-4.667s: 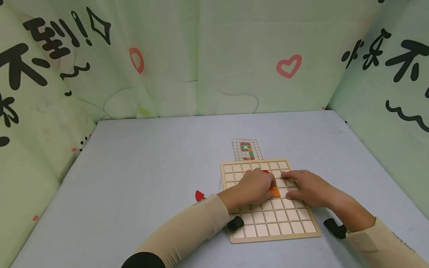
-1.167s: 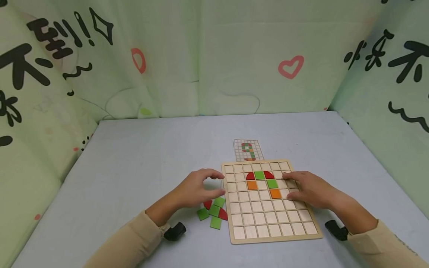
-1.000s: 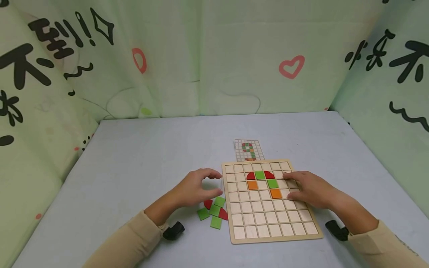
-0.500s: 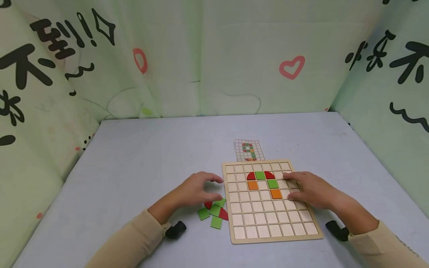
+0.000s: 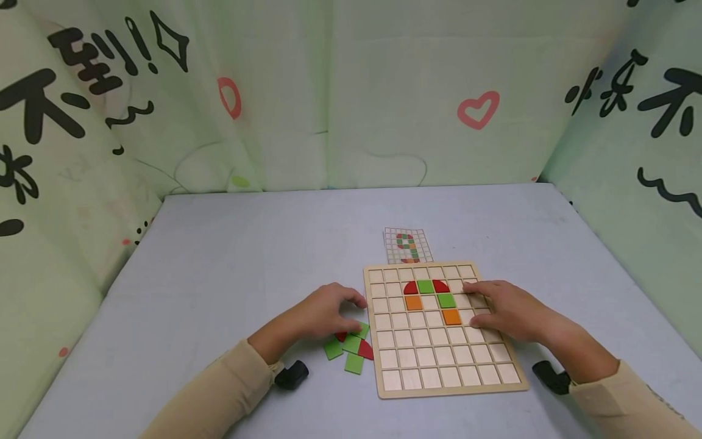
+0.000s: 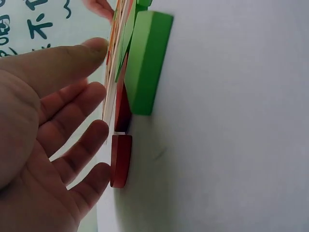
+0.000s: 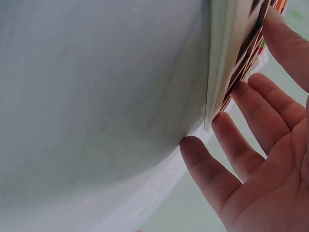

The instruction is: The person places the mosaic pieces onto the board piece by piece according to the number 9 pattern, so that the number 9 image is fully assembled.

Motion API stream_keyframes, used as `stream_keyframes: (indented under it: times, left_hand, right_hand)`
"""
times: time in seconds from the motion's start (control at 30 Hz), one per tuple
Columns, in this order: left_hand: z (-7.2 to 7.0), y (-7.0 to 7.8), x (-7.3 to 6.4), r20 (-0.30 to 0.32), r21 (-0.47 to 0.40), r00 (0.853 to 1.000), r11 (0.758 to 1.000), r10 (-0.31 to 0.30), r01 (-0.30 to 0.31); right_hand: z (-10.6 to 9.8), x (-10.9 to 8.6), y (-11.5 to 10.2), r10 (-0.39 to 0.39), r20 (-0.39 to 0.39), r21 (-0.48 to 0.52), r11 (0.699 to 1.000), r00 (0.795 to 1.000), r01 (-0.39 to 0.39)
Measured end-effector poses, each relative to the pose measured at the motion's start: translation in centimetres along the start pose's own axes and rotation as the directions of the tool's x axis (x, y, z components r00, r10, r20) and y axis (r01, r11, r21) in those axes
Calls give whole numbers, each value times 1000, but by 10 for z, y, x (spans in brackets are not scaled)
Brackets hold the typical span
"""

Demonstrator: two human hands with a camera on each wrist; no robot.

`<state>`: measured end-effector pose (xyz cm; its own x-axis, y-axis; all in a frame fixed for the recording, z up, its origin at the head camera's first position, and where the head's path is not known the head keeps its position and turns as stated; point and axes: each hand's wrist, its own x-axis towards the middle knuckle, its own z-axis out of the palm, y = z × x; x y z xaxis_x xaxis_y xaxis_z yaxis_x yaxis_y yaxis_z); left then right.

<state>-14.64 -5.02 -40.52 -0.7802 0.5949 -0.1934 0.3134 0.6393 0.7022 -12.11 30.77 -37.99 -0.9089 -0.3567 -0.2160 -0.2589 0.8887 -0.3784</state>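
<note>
A wooden grid board [image 5: 452,391] lies on the table. In its cells sit two red quarter-round tiles [image 5: 411,288], two green square tiles [image 5: 425,286] and two orange square tiles [image 5: 414,303]. My left hand [image 5: 323,310] hovers at the board's left edge, over a small pile of loose green tiles [image 5: 354,364] and red tiles [image 5: 365,350]. Its fingers are spread and relaxed, with nothing between thumb and fingers in the left wrist view, where a green tile [image 6: 147,63] stands out near the thumb. My right hand [image 5: 512,310] rests on the board's right side, fingers loosely extended.
Just behind the board lies a pattern card [image 5: 390,247] with a small coloured grid figure, its near end at the board's far edge. A pale curtain [image 5: 356,91] with printed marks hangs around the table [image 5: 247,256].
From over the board's orange tile, my left hand has gone left to the loose pile, uncovering the tiles in the grid. Lately it has dropped slightly nearer the pile. My right hand stays put.
</note>
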Motion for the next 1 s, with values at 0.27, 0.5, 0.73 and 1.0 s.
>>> stream_keyframes:
  times: [0.27, 0.5, 0.73, 1.0]
  left_hand:
    - [-1, 3, 0, 18, 30, 1000, 999, -13, 13]
    - [0, 1, 1, 25, 28, 999, 999, -27, 27]
    - [1, 1, 3, 25, 35, 999, 999, -25, 24]
    - [1, 0, 5, -7, 12, 999, 998, -53, 53]
  right_hand:
    - [0, 1, -1, 9, 4, 6, 1000, 1000, -9]
    - [0, 1, -2, 4, -4, 11, 1000, 1000, -4]
    - [-1, 0, -1, 3, -7, 4, 1000, 1000, -3]
    - [-1, 0, -1, 5, 5, -10, 1000, 1000, -5]
